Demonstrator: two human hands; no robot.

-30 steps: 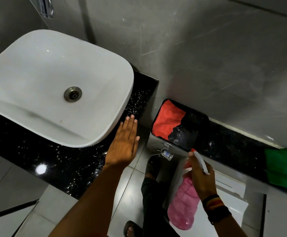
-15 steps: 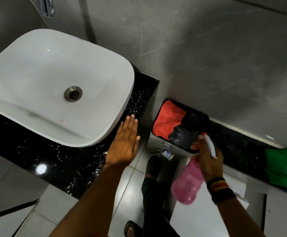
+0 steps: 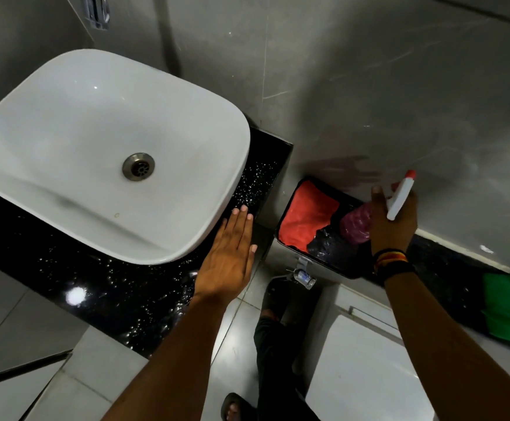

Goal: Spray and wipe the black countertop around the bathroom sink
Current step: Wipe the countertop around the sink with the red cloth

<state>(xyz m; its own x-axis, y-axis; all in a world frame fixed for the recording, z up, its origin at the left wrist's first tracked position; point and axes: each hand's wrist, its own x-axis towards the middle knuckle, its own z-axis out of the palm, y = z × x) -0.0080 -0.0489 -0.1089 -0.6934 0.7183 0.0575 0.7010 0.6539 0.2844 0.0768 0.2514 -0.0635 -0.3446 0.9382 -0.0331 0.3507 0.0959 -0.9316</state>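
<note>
The left hand [image 3: 228,259] lies flat with fingers extended together, its grip wide and holding nothing, palm down at the right edge of the black speckled desk [image 3: 102,287], just beside the white sink [image 3: 65,147]. The right hand [image 3: 395,221] has its grip wrapped around the pink spray bottle [image 3: 357,222], white nozzle uppermost. It is raised over the bin [image 3: 323,262] containing a red cloth [image 3: 307,217], near the grey wall [image 3: 399,86].
</note>
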